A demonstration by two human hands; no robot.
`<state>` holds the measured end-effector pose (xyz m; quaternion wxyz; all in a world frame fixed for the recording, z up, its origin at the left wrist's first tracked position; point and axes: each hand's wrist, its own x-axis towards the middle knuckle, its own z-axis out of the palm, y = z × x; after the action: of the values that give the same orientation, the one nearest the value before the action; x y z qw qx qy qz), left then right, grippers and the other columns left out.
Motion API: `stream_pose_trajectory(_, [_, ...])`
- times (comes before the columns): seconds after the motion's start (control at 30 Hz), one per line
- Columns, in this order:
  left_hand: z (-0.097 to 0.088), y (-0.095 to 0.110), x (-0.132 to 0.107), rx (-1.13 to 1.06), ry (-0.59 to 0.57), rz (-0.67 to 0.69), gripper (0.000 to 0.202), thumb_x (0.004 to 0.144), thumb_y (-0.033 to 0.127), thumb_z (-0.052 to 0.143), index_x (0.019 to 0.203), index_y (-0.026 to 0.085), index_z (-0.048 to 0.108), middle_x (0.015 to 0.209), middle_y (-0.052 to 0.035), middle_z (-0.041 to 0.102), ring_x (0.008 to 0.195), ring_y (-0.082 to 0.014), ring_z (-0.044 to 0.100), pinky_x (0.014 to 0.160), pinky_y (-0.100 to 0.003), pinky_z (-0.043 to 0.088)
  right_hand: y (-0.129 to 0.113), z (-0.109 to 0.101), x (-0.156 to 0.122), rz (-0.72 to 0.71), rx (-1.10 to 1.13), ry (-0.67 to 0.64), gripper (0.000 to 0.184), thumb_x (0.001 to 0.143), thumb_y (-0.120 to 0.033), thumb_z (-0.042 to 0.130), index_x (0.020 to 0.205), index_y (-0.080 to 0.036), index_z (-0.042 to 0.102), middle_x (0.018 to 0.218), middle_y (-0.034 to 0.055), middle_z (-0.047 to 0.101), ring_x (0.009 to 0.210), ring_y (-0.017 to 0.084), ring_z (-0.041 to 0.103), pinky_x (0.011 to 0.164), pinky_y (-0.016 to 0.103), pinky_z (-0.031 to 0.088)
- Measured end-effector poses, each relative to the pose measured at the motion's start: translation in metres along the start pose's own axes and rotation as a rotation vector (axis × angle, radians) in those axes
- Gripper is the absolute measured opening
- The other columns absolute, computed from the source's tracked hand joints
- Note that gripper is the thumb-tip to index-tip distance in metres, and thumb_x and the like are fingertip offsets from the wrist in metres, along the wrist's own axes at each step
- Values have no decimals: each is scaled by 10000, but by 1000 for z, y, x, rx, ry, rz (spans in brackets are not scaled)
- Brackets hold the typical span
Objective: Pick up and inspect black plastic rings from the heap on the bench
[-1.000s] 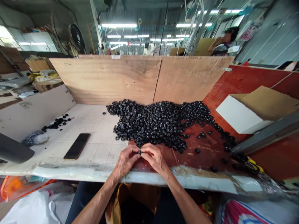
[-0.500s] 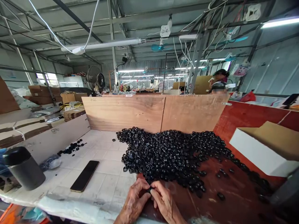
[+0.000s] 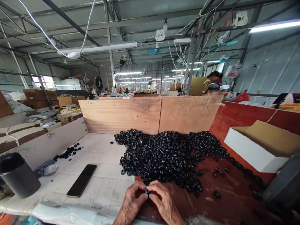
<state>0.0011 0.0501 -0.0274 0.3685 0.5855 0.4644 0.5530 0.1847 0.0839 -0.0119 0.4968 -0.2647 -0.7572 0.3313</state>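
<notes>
Between the fingertips of both hands is a small black plastic ring-like piece (image 3: 147, 191), partly covered by the fingers. My left hand (image 3: 133, 200) pinches it from the left side, with thumb and forefinger closed on it. From the right, my right hand (image 3: 161, 197) grips the same piece between thumb and forefinger. Just beyond the fingers lies a large heap of similar black pieces (image 3: 161, 156), spread over the table up to the wooden back board. A single loose black piece (image 3: 217, 195) rests to the right on the dark red surface.
On the left are a phone (image 3: 82, 180), a dark grey flask (image 3: 20, 176), a plastic bag (image 3: 46, 168) and a small group of black bits (image 3: 69, 151). An open white cardboard box (image 3: 255, 153) stands at right. A wooden board (image 3: 122, 115) closes the back. Another person (image 3: 214, 82) is beyond it.
The black piece between my fingertips shows more clearly now, and my fingers have shifted slightly around it. The whole view has turned a little, so the surroundings sit further left.
</notes>
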Motion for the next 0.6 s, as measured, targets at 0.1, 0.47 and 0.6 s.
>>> stream_pose_trajectory(0.1, [0, 6, -1, 3, -27, -15, 156, 820, 336, 775, 899, 212, 723, 893, -33, 705, 867, -219, 668, 817, -331, 548, -6, -4, 1, 43, -15, 1, 182, 937, -209, 586, 905, -250, 760, 914, 44, 713, 833, 208, 690, 753, 297, 542])
stream_pose_trajectory(0.47, [1, 14, 1, 64, -78, 57, 146, 869, 294, 743, 979, 201, 716, 988, -50, 726, 947, -208, 691, 900, -353, 569, 2, -3, -4, 189, 17, 42, 218, 905, -283, 639, 1113, -229, 674, 910, 27, 719, 782, 183, 683, 727, 276, 552])
stream_pose_trajectory(0.6, [0, 16, 0, 121, -154, 138, 128, 911, 252, 703, 1033, 216, 717, 1080, -70, 722, 1043, -220, 682, 980, -383, 554, 4, 0, -7, 198, -61, 27, 260, 993, -372, 560, 1185, -215, 639, 671, -33, 607, 596, 157, 600, 614, 258, 506])
